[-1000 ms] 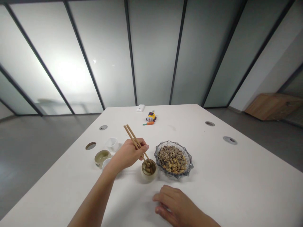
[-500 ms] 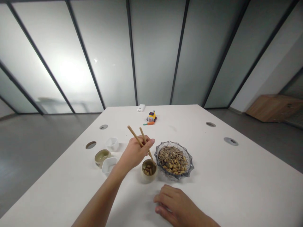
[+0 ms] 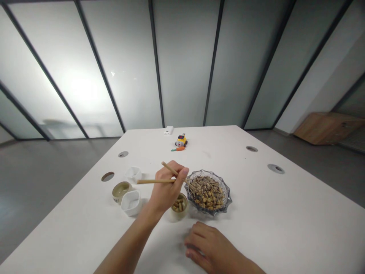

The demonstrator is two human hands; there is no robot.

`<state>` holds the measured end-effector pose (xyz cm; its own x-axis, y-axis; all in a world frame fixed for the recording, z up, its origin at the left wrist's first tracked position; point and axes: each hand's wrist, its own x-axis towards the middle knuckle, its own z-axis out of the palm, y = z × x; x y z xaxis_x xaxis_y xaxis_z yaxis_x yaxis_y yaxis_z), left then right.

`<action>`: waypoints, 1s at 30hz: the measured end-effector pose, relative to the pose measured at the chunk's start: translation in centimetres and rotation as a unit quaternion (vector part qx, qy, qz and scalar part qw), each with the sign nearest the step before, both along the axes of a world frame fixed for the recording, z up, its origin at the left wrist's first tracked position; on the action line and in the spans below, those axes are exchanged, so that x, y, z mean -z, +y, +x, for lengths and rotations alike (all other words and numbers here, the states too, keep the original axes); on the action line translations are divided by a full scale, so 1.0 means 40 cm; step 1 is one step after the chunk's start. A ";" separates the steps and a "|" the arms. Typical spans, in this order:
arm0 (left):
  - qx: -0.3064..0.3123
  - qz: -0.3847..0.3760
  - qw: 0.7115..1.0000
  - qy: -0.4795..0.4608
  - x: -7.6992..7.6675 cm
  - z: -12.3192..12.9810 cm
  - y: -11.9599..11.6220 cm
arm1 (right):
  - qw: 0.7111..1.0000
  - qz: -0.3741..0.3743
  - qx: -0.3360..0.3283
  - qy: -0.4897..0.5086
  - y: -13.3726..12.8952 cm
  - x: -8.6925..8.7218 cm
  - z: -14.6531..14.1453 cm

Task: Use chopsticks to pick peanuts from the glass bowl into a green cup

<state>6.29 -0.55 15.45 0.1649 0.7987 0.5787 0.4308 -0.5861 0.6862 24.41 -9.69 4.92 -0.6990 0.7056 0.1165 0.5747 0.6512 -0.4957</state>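
My left hand (image 3: 170, 186) grips a pair of wooden chopsticks (image 3: 156, 181) above the small cup. Their rear ends splay apart to the left. Their front ends point at the left side of a scalloped glass bowl (image 3: 229, 201), partly hidden by my fingers. Striped sunflower seeds (image 3: 205, 184) fill the back of that bowl, and rounder yellow-brown nuts or beans (image 3: 210, 199) its front. The small cup (image 3: 179, 215) stands just left of the bowl, with brownish pieces inside. My right hand (image 3: 209, 243) rests near the table's front, fingers loosely curled, thumb apart, holding nothing.
Left of my forearm stand a patterned olive-and-white cup (image 3: 116, 196) and two white plastic cups, one in front (image 3: 131, 205) and one behind (image 3: 133, 174). Farther back lie a toy carrot (image 3: 179, 148), a yellow toy vehicle (image 3: 181, 141) and a white device (image 3: 169, 130).
My left hand has turned and shifted slightly right. The chopstick tips have moved from the small cup to the glass bowl's left side. My right hand stays put.
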 end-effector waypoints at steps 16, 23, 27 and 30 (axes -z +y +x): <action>0.109 -0.135 0.970 0.170 0.097 0.050 0.023 | 1.000 -0.004 -0.001 -0.018 -0.003 -0.003 0.001; 0.066 -0.119 0.981 0.140 0.065 0.051 0.019 | 1.000 -0.003 0.000 -0.010 -0.004 -0.011 0.002; 0.019 -0.085 0.991 0.104 0.070 0.069 0.011 | 1.000 -0.006 0.001 -0.008 -0.005 -0.013 0.003; 0.040 -0.087 0.991 0.088 0.088 0.084 0.006 | 1.000 -0.012 0.007 -0.007 -0.006 -0.012 0.003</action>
<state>9.65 -0.32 11.94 0.3176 0.8647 0.3892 0.5104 -0.5018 0.6983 24.51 -9.95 5.40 -0.6907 0.7176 0.0897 0.5902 0.6310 -0.5034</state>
